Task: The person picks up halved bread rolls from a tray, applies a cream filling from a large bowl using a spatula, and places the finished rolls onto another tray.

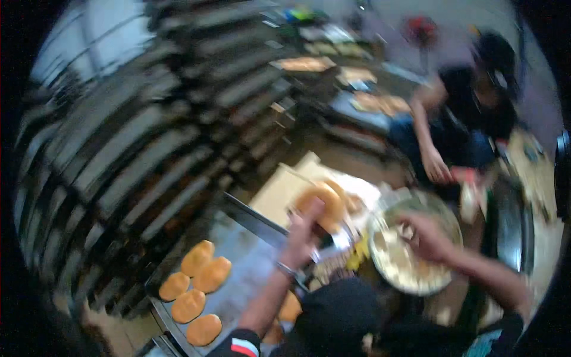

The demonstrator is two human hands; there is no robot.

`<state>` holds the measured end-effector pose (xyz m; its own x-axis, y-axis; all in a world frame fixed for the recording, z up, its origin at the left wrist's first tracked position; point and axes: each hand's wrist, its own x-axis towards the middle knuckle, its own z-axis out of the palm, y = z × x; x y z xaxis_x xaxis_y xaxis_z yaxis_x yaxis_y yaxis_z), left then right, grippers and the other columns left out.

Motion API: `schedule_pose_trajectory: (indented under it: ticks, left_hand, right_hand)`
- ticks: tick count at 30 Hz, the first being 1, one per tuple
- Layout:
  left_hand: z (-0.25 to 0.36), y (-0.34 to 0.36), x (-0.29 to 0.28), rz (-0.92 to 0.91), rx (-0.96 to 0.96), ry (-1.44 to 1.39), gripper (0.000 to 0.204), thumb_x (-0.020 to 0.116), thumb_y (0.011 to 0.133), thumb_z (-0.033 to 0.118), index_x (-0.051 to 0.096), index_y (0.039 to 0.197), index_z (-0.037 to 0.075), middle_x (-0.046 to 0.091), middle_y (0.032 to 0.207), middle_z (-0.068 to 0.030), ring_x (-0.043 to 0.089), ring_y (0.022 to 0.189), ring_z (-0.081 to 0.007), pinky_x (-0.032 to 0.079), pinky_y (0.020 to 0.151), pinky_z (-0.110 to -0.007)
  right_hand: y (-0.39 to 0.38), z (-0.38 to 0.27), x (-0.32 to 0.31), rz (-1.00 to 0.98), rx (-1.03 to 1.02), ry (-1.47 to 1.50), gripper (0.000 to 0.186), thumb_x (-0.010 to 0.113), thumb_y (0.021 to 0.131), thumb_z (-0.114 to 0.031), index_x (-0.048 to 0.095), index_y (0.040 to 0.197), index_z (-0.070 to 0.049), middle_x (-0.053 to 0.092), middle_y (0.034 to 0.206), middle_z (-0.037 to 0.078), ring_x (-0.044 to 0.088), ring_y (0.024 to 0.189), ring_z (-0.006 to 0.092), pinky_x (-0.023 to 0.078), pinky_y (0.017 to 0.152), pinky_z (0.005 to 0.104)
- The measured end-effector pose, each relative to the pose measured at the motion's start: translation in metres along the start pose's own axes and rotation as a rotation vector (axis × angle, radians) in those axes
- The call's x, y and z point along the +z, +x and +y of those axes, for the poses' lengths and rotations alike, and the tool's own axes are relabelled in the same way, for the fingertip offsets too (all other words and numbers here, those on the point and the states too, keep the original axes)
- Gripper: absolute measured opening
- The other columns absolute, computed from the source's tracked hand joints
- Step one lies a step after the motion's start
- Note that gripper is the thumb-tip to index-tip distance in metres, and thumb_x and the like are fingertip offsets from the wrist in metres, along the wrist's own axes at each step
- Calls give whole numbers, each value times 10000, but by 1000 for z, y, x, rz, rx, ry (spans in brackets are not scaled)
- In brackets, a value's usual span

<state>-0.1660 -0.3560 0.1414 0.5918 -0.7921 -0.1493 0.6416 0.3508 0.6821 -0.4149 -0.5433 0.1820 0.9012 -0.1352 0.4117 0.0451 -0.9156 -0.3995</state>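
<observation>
Bun, round and golden-brown, lies in the grasp of the left hand, above the fingers' base with the thumb across its face; a second rounded edge shows behind it, and blur hides whether this is one split piece or two. Leftmost stands a dark rack of stacked shelves. Beside it, a metal tray carries five oval buns grouped at its left, with more partly hidden beyond the left forearm. A pale board lies past the tray's far edge. Right of the held bun, a wide round bowl contains pale cream smeared along its inside. Over it hangs the right hand, fingers curled; I cannot tell whether they grip anything. Farther right, a co-worker in dark clothing reaches one arm downward.
</observation>
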Motion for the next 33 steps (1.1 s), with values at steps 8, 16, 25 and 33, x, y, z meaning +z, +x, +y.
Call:
schedule_pose_trajectory:
  ticks: [8, 16, 25, 33]
  left_hand:
    - [20, 25, -32, 105, -9, 145, 406, 651, 923, 223, 562, 1254, 7, 623, 1224, -125, 589, 1147, -231, 466, 1013, -400]
    - [-47, 32, -25, 129, -119, 130, 446, 590, 955, 220, 487, 1329, -2, 577, 1292, -123, 552, 1208, -254, 430, 1052, -429]
    - [-89, 51, -32, 221, -180, 71, 415, 572, 965, 219, 497, 1330, 35, 566, 1316, -104, 536, 1225, -265, 420, 1052, -445]
    - [-96, 68, -39, 330, -108, 44, 418, 573, 966, 217, 492, 1330, 28, 563, 1319, -104, 522, 1243, -252, 407, 1067, -438]
  right_hand:
    - [-72, 48, -82, -432, 382, -590, 209, 659, 858, -244, 629, 944, -56, 648, 845, 150, 661, 805, 344, 547, 683, 448]
    - [-93, 122, 5, -660, 250, -624, 233, 634, 876, -266, 665, 858, -36, 651, 877, 132, 667, 864, 278, 537, 678, 388]
    - [-100, 160, 50, -1053, 437, -605, 82, 645, 762, -118, 709, 742, -69, 676, 710, 104, 682, 675, 255, 513, 575, 380]
    - [1, 155, -5, -368, 101, -757, 71, 674, 790, -155, 705, 757, -100, 675, 706, 68, 676, 657, 206, 521, 578, 343]
